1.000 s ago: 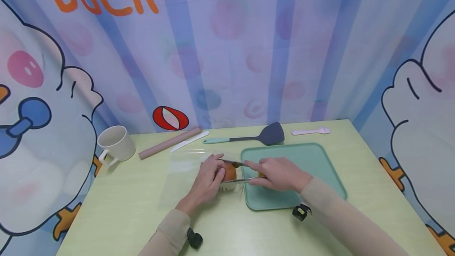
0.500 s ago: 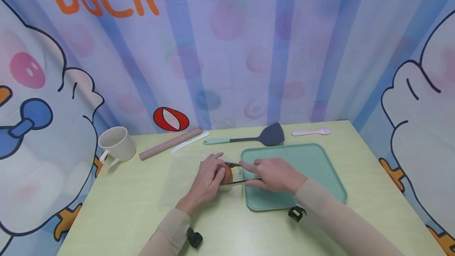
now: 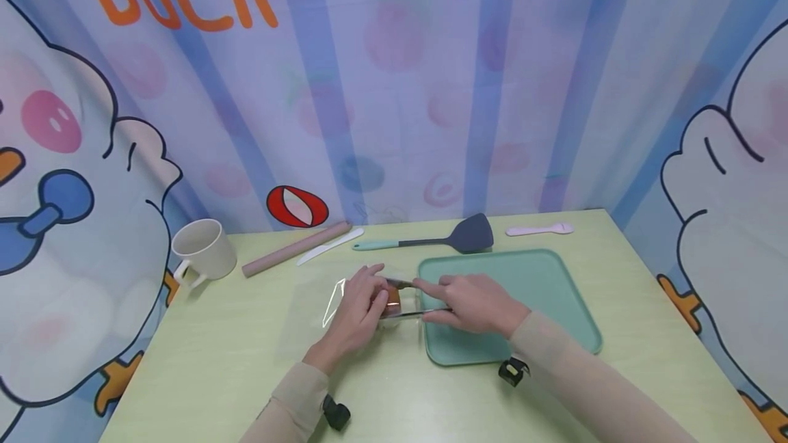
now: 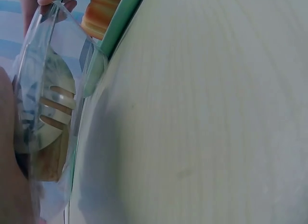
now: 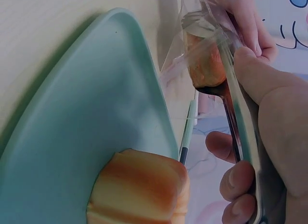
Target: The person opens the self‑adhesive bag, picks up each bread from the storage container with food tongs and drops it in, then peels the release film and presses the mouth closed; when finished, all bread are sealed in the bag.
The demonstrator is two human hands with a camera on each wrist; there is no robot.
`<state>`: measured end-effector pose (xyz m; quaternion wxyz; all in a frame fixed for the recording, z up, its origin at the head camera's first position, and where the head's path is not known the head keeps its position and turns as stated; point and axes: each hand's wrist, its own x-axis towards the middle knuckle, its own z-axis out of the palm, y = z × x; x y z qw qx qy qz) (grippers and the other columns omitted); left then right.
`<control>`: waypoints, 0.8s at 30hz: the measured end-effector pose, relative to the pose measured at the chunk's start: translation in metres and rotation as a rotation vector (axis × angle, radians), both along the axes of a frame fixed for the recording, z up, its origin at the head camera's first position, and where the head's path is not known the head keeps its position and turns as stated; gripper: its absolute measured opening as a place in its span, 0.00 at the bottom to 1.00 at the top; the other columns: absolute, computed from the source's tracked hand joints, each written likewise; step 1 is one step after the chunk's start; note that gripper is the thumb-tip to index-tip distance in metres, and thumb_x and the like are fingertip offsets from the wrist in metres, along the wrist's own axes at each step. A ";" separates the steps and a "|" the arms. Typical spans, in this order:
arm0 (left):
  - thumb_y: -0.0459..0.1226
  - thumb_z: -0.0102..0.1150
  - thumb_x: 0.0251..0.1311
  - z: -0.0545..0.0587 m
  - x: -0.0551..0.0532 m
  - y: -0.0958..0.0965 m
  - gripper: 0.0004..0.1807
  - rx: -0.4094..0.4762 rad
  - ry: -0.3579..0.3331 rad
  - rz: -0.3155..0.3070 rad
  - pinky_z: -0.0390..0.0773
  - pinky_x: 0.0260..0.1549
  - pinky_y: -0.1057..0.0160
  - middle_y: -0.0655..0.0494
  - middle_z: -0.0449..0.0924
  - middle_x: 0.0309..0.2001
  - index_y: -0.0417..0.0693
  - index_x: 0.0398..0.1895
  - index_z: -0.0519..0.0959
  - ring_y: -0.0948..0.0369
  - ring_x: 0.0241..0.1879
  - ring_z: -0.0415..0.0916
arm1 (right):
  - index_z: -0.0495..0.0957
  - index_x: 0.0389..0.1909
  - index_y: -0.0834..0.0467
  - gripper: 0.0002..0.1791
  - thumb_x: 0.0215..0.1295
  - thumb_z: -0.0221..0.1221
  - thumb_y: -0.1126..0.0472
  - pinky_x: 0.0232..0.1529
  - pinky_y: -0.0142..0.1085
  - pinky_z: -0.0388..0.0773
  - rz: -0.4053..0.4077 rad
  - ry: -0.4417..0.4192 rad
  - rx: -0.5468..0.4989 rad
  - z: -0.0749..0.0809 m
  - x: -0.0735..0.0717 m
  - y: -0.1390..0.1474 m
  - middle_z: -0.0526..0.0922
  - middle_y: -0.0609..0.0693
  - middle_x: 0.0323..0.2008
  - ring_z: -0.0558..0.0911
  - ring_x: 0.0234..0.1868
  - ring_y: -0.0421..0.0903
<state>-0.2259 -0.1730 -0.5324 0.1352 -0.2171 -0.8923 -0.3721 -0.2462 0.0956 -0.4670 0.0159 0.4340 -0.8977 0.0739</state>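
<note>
My right hand (image 3: 477,303) grips a pair of metal tongs (image 5: 230,113), index finger stretched along one arm. Between the tongs' slotted heads is a browned bread roll (image 5: 207,65), seen through the wall of a clear plastic bag (image 3: 304,313). The left hand (image 3: 360,303) holds the bag around the roll, thumb on the near side and fingers on the far side, partly covering the roll. A second piece of bread (image 5: 139,185) lies on the green tray (image 3: 523,265) below my right hand, hidden by it in the head view.
Along the table's back stand a beige mug (image 3: 203,249), a pinkish rod (image 3: 295,249), a white plastic knife (image 3: 330,246), a spatula (image 3: 470,234) and a pink spoon (image 3: 540,229). A printed curtain (image 3: 406,87) hangs right behind the table.
My right hand has shifted slightly left with the tongs, pushing the roll deeper into the bag and further under my left hand. The left hand stays nearly still.
</note>
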 end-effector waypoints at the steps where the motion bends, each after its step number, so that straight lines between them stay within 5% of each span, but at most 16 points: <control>1: 0.42 0.45 0.80 0.000 0.000 0.000 0.08 -0.002 0.003 -0.003 0.49 0.72 0.24 0.41 0.71 0.73 0.52 0.48 0.74 0.38 0.78 0.59 | 0.69 0.78 0.48 0.38 0.74 0.57 0.34 0.19 0.33 0.65 -0.001 -0.002 -0.001 0.000 0.000 -0.001 0.76 0.44 0.27 0.66 0.16 0.36; 9: 0.44 0.44 0.81 0.003 0.002 0.006 0.07 -0.040 0.017 0.013 0.41 0.67 0.16 0.43 0.72 0.73 0.57 0.44 0.74 0.35 0.77 0.59 | 0.72 0.76 0.49 0.37 0.73 0.60 0.35 0.18 0.33 0.65 -0.009 0.025 0.010 -0.001 0.002 -0.008 0.78 0.45 0.29 0.67 0.16 0.37; 15: 0.43 0.45 0.81 0.004 0.001 0.006 0.07 -0.080 0.061 0.015 0.46 0.66 0.15 0.43 0.73 0.71 0.56 0.46 0.73 0.35 0.75 0.62 | 0.72 0.76 0.49 0.37 0.74 0.59 0.35 0.18 0.34 0.67 0.014 0.044 0.022 -0.003 0.003 -0.011 0.83 0.49 0.34 0.68 0.17 0.37; 24: 0.44 0.44 0.82 0.003 -0.001 0.002 0.08 -0.071 0.036 0.017 0.50 0.66 0.17 0.43 0.73 0.70 0.54 0.48 0.73 0.36 0.74 0.64 | 0.69 0.78 0.45 0.37 0.75 0.55 0.32 0.15 0.35 0.66 0.052 0.053 0.042 -0.006 0.002 -0.009 0.84 0.47 0.39 0.66 0.13 0.39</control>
